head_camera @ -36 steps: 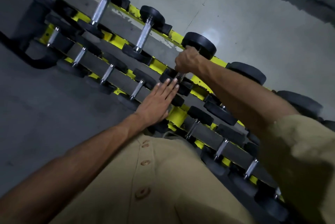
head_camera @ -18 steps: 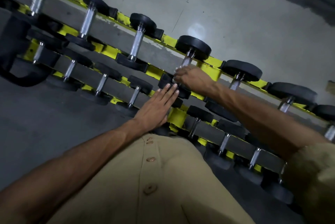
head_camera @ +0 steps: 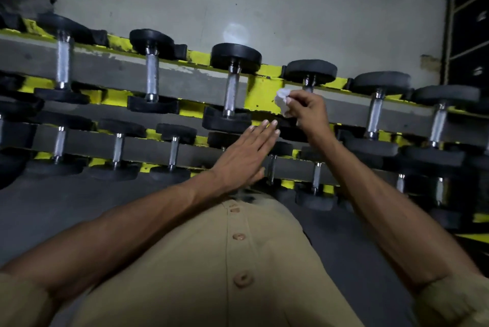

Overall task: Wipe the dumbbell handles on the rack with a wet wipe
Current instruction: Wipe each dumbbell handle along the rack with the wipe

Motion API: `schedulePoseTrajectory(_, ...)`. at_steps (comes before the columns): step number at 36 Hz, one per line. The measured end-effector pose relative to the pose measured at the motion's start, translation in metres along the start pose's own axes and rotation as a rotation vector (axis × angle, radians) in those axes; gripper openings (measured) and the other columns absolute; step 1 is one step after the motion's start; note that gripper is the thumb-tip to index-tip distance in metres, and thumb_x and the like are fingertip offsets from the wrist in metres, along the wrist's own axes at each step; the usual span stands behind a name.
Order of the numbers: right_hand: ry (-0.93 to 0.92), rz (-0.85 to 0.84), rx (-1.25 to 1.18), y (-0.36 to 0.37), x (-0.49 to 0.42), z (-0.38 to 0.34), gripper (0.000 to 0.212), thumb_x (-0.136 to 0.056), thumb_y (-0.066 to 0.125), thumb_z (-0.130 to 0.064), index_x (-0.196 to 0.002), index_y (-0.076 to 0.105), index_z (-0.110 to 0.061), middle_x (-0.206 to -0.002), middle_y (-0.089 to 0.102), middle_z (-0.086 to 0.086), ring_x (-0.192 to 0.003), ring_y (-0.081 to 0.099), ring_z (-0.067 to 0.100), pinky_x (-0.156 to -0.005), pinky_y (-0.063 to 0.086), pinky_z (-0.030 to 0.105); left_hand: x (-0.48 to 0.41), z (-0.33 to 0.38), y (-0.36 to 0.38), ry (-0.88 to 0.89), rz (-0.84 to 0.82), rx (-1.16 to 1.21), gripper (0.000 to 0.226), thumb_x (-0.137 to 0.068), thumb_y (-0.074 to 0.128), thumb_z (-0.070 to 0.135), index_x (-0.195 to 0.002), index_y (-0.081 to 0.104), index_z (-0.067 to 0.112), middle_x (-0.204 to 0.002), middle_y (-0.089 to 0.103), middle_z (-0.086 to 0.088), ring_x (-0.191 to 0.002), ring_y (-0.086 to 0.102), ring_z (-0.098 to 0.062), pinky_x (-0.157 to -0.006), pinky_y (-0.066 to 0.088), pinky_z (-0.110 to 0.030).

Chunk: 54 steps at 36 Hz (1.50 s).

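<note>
A two-tier rack (head_camera: 182,80), grey with yellow patches, is seen from above, running across the view and loaded with black-ended dumbbells with metal handles.

The right arm is stretched forward from the lower right, bare below a tan sleeve. The right hand (head_camera: 307,111) is raised at the upper tier, its fingers (head_camera: 293,104) curled and pinching a crumpled white wipe (head_camera: 282,100). The wipe is held just beside the yellow upright of the rack, immediately below the far head of one dumbbell (head_camera: 311,72). Most of that dumbbell's handle is hidden behind the hand, so contact between wipe and handle cannot be told.

The left arm is stretched forward from the lower left. The left hand (head_camera: 244,156) is held flat, palm down, fingers straight and close together, with nothing gripped. It is laid over the lower tier, its fingertips reaching toward the near head of an upper-tier dumbbell (head_camera: 231,88) whose handle is in full view. Whether the palm is pressed on the rack cannot be told.

A tan buttoned shirt (head_camera: 211,260) fills the lower middle. A pale wall (head_camera: 291,9) is seen behind the rack.
</note>
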State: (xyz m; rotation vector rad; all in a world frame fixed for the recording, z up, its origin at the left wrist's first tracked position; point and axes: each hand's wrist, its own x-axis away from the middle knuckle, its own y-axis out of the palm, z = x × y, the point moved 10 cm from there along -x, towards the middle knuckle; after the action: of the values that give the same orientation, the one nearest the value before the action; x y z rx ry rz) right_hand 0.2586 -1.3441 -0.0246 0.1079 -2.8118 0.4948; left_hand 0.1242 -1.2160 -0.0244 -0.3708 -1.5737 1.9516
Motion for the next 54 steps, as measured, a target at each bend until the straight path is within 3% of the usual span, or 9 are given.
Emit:
schedulePoseTrajectory(6, -0.328, 0.012, 0.538, -0.048, -0.002, -0.027, 0.016, -0.093, 0.064, -0.019, -0.102, 0.077, -0.016, -0.095, 0.076, -0.002, -0.084, 0.068, 0.011, -0.075, 0.054, 0.028, -0.033, 0.042, 0.012, 0.109, -0.062, -0.022, 0.096, -0.097, 0.058, 0.041, -0.166, 0.003, 0.002, -0.173, -0.008, -0.020, -0.161, -0.006, -0.033, -0.131, 0.009, -0.049)
schedulePoseTrajectory(13, -0.590, -0.534, 1.234, -0.003, 0.005, 0.010, 0.014, -0.096, 0.061, -0.024, -0.104, 0.071, -0.017, -0.112, 0.073, 0.010, -0.107, 0.068, 0.029, -0.088, 0.053, 0.037, -0.060, 0.061, 0.033, 0.051, -0.113, -0.076, 0.097, -0.100, 0.051, 0.046, -0.165, -0.005, 0.001, -0.172, -0.013, -0.021, -0.161, -0.011, -0.034, -0.131, 0.003, -0.048)
schedulePoseTrajectory(19, -0.969, -0.785, 1.403, -0.017, -0.004, 0.027, 0.046, -0.099, 0.053, -0.015, -0.145, 0.053, -0.019, -0.157, 0.044, 0.001, -0.149, 0.033, 0.020, -0.125, 0.014, 0.040, -0.064, 0.067, 0.041, -0.084, -0.114, -0.073, 0.097, -0.100, 0.053, 0.042, -0.165, -0.007, 0.002, -0.172, -0.018, -0.019, -0.160, -0.013, -0.033, -0.131, 0.007, -0.050)
schedulePoseTrajectory(23, -0.995, -0.643, 1.330, -0.033, -0.029, 0.007, 0.054, -0.095, 0.054, -0.001, -0.146, 0.052, -0.017, -0.155, 0.046, 0.002, -0.146, 0.038, 0.025, -0.120, 0.030, 0.045, -0.065, 0.074, 0.038, -0.180, -0.082, -0.028, 0.084, -0.101, 0.037, 0.036, -0.165, -0.005, 0.001, -0.173, -0.015, -0.018, -0.161, -0.010, -0.032, -0.131, 0.007, -0.048)
schedulePoseTrajectory(29, -1.151, -0.940, 1.270, -0.002, 0.009, 0.043, 0.039, -0.101, 0.053, -0.020, -0.138, 0.061, -0.016, -0.147, 0.055, 0.004, -0.141, 0.046, 0.021, -0.123, 0.027, 0.041, -0.063, 0.086, 0.034, -0.330, -0.040, 0.008, 0.079, -0.098, 0.031, 0.029, -0.165, 0.004, -0.001, -0.173, -0.006, -0.020, -0.162, 0.000, -0.033, -0.130, 0.012, -0.048)
schedulePoseTrajectory(33, -1.245, -0.910, 1.220, -0.007, 0.010, 0.028, 0.027, -0.100, 0.052, -0.027, -0.119, 0.068, -0.017, -0.127, 0.063, 0.002, -0.116, 0.053, 0.024, -0.093, 0.052, 0.041, -0.066, 0.090, 0.033, -0.370, -0.042, 0.020, 0.080, -0.094, 0.017, 0.034, -0.165, 0.003, -0.001, -0.173, -0.007, -0.020, -0.162, 0.000, -0.033, -0.130, 0.013, -0.048)
schedulePoseTrajectory(37, -1.018, -0.759, 1.056, -0.028, 0.003, 0.043, 0.018, -0.097, 0.054, -0.026, -0.106, 0.069, -0.019, -0.105, 0.055, 0.004, -0.090, 0.057, 0.024, -0.070, 0.051, 0.038, -0.065, 0.092, 0.036, -0.396, -0.056, 0.025, 0.079, -0.100, 0.028, 0.032, -0.165, -0.002, 0.000, -0.173, -0.013, -0.020, -0.162, -0.005, -0.032, -0.131, 0.009, -0.047)
schedulePoseTrajectory(46, 0.122, -0.450, 0.300, -0.055, -0.028, 0.109, 0.011, -0.092, 0.065, -0.006, -0.088, 0.060, -0.015, -0.084, 0.066, 0.003, -0.077, 0.060, 0.017, -0.065, 0.049, 0.032, -0.066, 0.094, 0.040, -0.400, -0.071, 0.055, 0.095, -0.094, 0.052, 0.033, -0.164, -0.002, -0.003, -0.172, -0.016, -0.022, -0.161, -0.009, -0.034, -0.130, 0.016, -0.049)
schedulePoseTrajectory(54, 0.521, -0.403, -0.133, -0.051, -0.035, 0.142, 0.023, -0.088, 0.063, 0.008, -0.108, 0.064, -0.004, -0.090, 0.067, 0.013, -0.077, 0.063, 0.021, -0.066, 0.055, 0.026, -0.064, 0.088, 0.043, -0.362, -0.134, 0.020, 0.102, -0.098, 0.056, 0.041, -0.164, -0.009, -0.001, -0.171, -0.022, -0.020, -0.160, -0.014, -0.032, -0.132, 0.007, -0.044)
